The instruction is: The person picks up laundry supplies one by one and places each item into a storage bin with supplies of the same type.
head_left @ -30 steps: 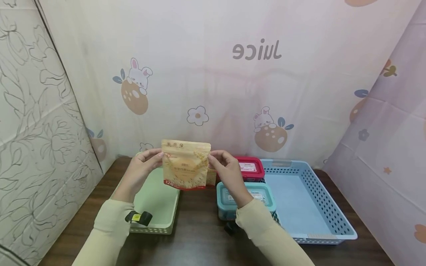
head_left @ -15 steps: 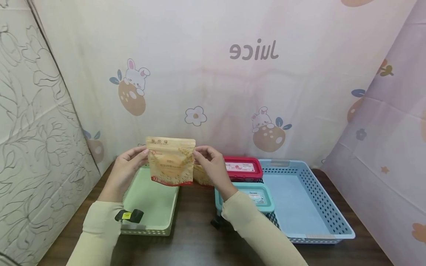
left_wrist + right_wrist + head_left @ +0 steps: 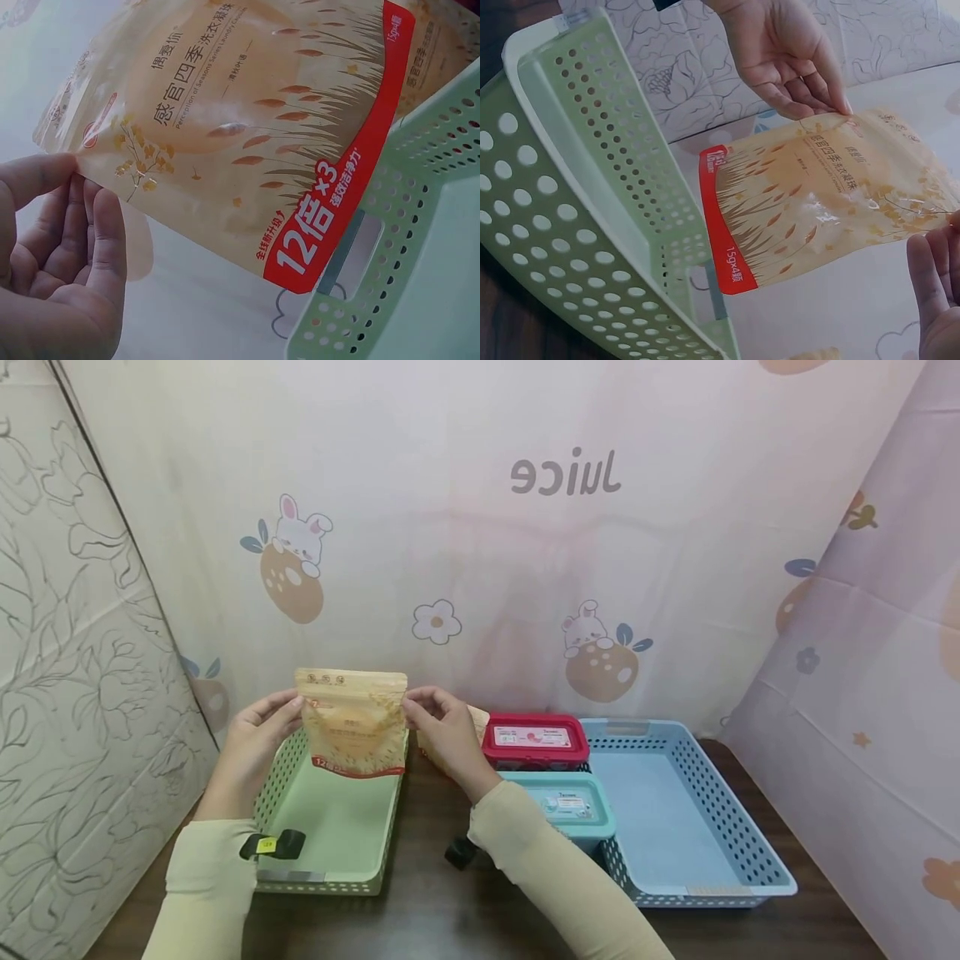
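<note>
- The head view shows both hands pinching one tan pouch by its side edges near the top: the left hand on the left edge, the right hand on the right.
- The pouch is held upright, raised over the far part of the green basket.
- The left wrist view alone gives large, readable "12倍 ×3" print on the pouch's red band; the right wrist view alone brings the basket's perforated outer wall up close.
- A second tan pouch is mostly hidden behind the right hand in the head view; the left wrist view shows its printed front.
- The basket's bare floor lies nearer the person than the pouch. A strip of desk separates the basket from the teal box, which stands beside the blue basket, with the red box behind it.
- Compared with a second ago, hands and pouch are further left, and the red box shows more fully.
</note>
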Action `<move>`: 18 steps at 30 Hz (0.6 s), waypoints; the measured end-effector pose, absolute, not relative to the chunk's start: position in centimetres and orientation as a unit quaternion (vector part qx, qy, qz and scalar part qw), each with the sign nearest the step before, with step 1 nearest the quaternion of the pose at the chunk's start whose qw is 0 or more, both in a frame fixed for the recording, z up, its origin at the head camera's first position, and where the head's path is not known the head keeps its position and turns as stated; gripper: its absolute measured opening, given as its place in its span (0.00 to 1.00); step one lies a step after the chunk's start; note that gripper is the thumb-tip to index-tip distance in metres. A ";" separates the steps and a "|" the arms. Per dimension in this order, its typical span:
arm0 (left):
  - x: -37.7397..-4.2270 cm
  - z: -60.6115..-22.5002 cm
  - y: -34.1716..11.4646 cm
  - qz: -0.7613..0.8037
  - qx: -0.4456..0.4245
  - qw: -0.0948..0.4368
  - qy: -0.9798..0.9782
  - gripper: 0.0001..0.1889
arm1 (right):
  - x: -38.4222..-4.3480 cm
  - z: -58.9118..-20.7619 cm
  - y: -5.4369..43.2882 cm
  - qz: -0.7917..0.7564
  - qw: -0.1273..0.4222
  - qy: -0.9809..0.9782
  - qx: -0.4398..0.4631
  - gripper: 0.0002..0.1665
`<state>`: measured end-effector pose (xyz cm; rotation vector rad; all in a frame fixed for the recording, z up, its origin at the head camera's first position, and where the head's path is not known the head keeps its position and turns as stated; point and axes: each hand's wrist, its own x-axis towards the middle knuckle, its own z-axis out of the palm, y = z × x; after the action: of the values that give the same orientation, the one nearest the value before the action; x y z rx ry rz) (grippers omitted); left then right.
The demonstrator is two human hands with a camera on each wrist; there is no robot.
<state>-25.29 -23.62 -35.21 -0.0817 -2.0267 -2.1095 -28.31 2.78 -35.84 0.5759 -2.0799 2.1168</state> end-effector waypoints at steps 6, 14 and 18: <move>-25.4 -35.6 -24.3 -0.721 -0.006 0.104 -0.685 0.17 | -28.8 -36.4 2.0 0.691 0.066 -0.694 0.190 0.13; -26.3 -36.3 -24.8 -0.716 0.007 0.089 -0.692 0.24 | -29.8 -37.4 1.1 0.683 0.072 -0.704 0.177 0.11; -27.0 -36.7 -24.8 -0.707 0.033 0.073 -0.702 0.29 | -30.2 -38.2 0.5 0.685 0.075 -0.706 0.162 0.09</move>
<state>-26.95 -24.81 -36.74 0.1000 -2.1093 -2.1238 -30.24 0.51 -38.19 0.4851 -2.1189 2.0562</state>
